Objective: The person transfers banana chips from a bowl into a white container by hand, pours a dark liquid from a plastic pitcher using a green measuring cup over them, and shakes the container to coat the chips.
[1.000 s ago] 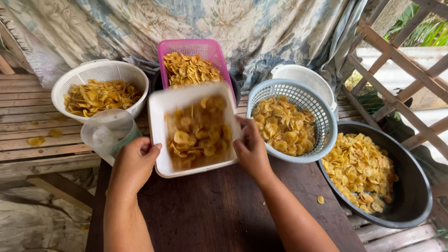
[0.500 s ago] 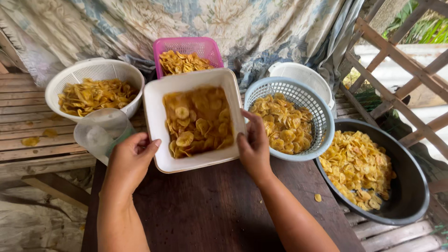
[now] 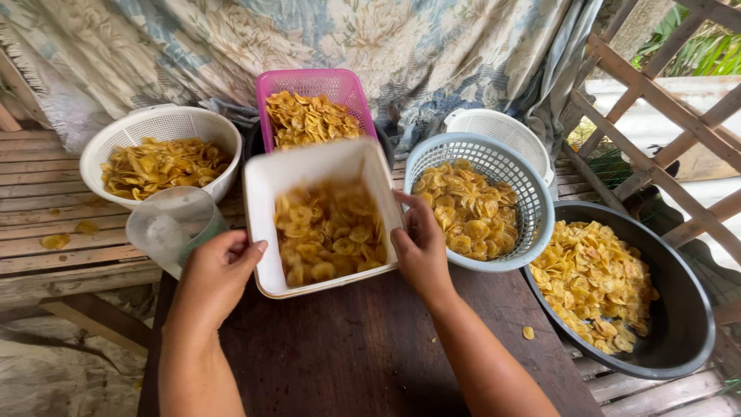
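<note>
Head view, read from left to right: at nine o'clock a white round basket (image 3: pixel 160 133) of yellow chips sits on wooden slats (image 3: pixel 46 193), with a few loose chips (image 3: pixel 55 241) lying on the boards beside it. Just right of it and lower, a clear plastic cup (image 3: pixel 171 228) lies tilted at the edge of the dark wooden table (image 3: pixel 355 355). The left hand (image 3: pixel 216 274), at about seven o'clock, has its fingers curled around the left rim of a white rectangular tub (image 3: pixel 266 224), thumb on the rim. That tub stands at the centre of the frame, tipped up with its far edge raised, and the chips (image 3: pixel 328 232) inside are blurred and heaped toward the near end. Behind it, at twelve o'clock, a pink rectangular basket (image 3: pixel 312 85) holds more chips against a floral cloth (image 3: pixel 370 46). The right hand (image 3: pixel 421 247) clasps the tub's right wall, fingers wrapped over the edge. Touching that hand's far side, at two o'clock, is a grey-blue round basket (image 3: pixel 517 185) of chips, with a white basket (image 3: pixel 505 131) behind it. At four o'clock a black basin (image 3: pixel 679 324) holds a large pile of chips, and a single chip (image 3: pixel 528 333) lies on the table near it.
</note>
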